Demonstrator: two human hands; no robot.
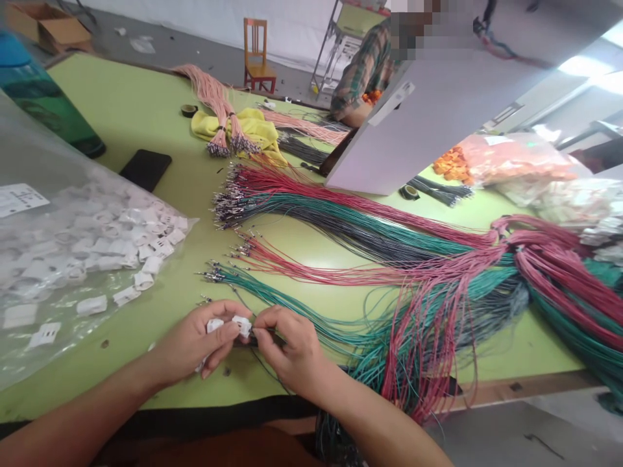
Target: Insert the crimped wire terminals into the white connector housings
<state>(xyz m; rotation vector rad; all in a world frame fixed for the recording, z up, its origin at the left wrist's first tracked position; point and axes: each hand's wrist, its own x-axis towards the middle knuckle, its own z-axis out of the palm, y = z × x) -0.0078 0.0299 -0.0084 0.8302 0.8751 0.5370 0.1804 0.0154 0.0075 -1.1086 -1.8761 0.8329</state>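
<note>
My left hand (pixel 207 340) is closed around a few white plastic connector housings (pixel 242 326), one of them pinched between thumb and forefinger. Facing it, my right hand (pixel 289 344) pinches a thin dark wire at the housing's right side; the wire's tip is hidden by the fingers. Just beyond my hands lie green wires (pixel 287 305) and red wires (pixel 292 266) with metal terminals at their left ends. A thicker bundle of red, green and grey wires (pixel 331 207) stretches behind them to the right.
An open plastic bag of white housings (pixel 97 253) covers the left side. Behind it are a phone (pixel 146 170) and a bottle (pixel 48 104). Pink wire bundles (pixel 209 97) rest on a yellow cloth (pixel 260 133). A pale upright panel (pixel 403 123) partly hides a co-worker in a plaid sleeve (pixel 363 71).
</note>
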